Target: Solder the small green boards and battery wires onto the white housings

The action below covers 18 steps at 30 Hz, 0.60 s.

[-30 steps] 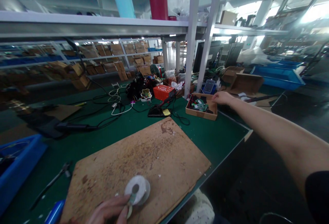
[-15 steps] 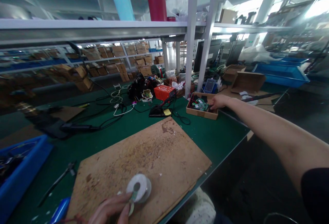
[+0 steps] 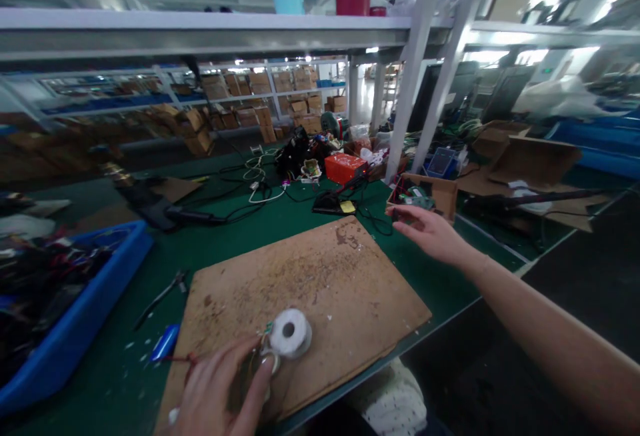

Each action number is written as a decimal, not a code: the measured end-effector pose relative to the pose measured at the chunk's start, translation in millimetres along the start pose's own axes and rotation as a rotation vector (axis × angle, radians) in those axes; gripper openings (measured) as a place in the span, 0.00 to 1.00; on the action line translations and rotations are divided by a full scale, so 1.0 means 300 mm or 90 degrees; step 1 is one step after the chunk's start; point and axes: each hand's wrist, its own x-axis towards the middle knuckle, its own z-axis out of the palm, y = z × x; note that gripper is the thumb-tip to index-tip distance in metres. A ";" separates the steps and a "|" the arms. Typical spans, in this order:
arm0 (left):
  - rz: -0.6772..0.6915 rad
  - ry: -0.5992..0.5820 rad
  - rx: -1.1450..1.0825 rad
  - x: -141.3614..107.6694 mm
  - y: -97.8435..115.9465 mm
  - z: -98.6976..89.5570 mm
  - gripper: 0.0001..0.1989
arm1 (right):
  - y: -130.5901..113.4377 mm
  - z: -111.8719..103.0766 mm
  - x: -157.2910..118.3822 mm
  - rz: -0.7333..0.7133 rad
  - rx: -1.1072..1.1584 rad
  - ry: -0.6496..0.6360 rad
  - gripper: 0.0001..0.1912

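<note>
At the near edge of the brown board [image 3: 310, 276], my left hand [image 3: 223, 383] is closed on a small part with thin wires, a pale round piece [image 3: 273, 361] showing by the thumb. Just beyond those fingertips stands a white spool of solder wire [image 3: 291, 335]. My right hand [image 3: 427, 231] is in front of a small cardboard box [image 3: 444, 197] that holds green circuit boards [image 3: 417, 197]. A small dark piece [image 3: 397, 215] shows at its pinched fingertips, too blurred to name. A blue cylindrical battery [image 3: 165, 343] with red wire lies left of my left hand.
A blue bin [image 3: 115, 283] full of wired parts stands at the left, with cutting pliers [image 3: 160, 299] beside it. A hot-air gun [image 3: 150, 203] lies behind. Toward the back are an orange-red box [image 3: 345, 168], tangled cables, and shelf posts [image 3: 410, 83].
My right hand has come out of the cardboard box toward the brown board, with a small dark piece at its fingertips. The view has turned left. My left hand still grips the wired part.
</note>
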 end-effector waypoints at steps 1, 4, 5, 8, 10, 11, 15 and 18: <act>-0.048 -0.008 -0.003 0.005 0.030 -0.014 0.18 | -0.049 0.062 -0.018 -0.026 0.025 -0.011 0.23; -0.187 0.004 -0.091 0.026 0.110 -0.039 0.18 | -0.185 0.220 -0.043 -0.092 0.104 -0.052 0.22; -0.221 -0.012 -0.129 0.034 0.127 -0.044 0.17 | -0.225 0.265 -0.042 -0.110 0.128 -0.069 0.21; -0.303 -0.064 -0.261 0.050 0.146 -0.058 0.15 | -0.321 0.387 -0.020 -0.152 0.190 -0.118 0.19; -0.356 -0.068 -0.355 0.054 0.143 -0.064 0.15 | -0.366 0.460 0.006 -0.168 0.222 -0.145 0.18; -0.378 -0.061 -0.391 0.055 0.138 -0.066 0.15 | -0.384 0.495 0.022 -0.174 0.237 -0.156 0.18; -0.415 -0.007 -0.463 0.088 0.105 -0.070 0.17 | -0.437 0.614 0.104 -0.178 0.303 -0.193 0.19; -0.393 0.044 -0.477 0.159 0.058 -0.077 0.17 | -0.460 0.683 0.167 -0.160 0.366 -0.215 0.19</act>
